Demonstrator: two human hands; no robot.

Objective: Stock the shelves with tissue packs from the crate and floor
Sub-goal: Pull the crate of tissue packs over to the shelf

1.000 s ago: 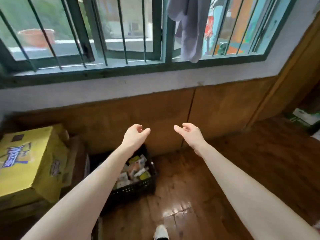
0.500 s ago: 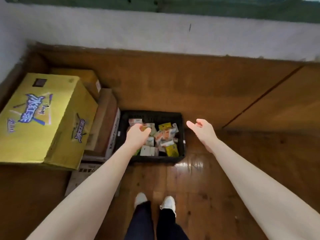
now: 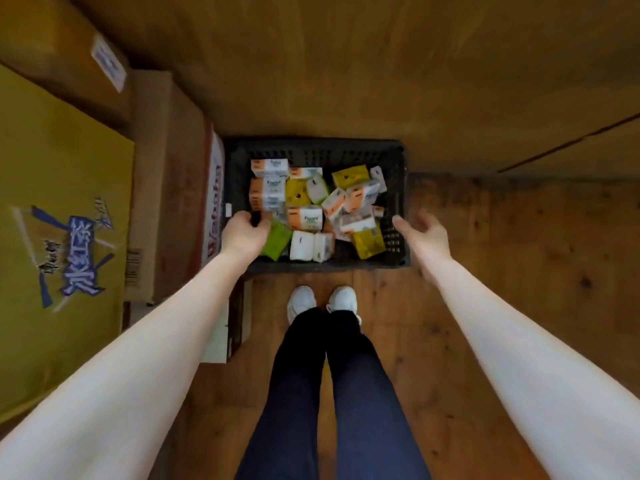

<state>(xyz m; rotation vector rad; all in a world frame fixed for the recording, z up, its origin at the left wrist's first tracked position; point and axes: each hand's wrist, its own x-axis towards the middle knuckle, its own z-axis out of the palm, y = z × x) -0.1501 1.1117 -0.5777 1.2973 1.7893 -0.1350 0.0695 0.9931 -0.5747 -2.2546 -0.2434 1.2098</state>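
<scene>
A yellow box (image 3: 62,202) and a brown carton (image 3: 166,168) stand at your left, the carton just beside the crate (image 3: 311,148) on the floor (image 3: 519,271). Your left hand (image 3: 244,233) curls its fingers over the crate's left wall and grips it; the tissue packs (image 3: 304,218) lie jumbled inside the crate, ahead of your shoes (image 3: 301,303). Your right hand (image 3: 424,237) is spread with relaxed fingers, holds nothing, and sits just beside the crate's right wall; contact cannot be confirmed.

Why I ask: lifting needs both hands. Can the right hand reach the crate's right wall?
Probably yes: the right hand hovers, fingers relaxed, right beside the right wall of the crate, with nothing between them.
</scene>
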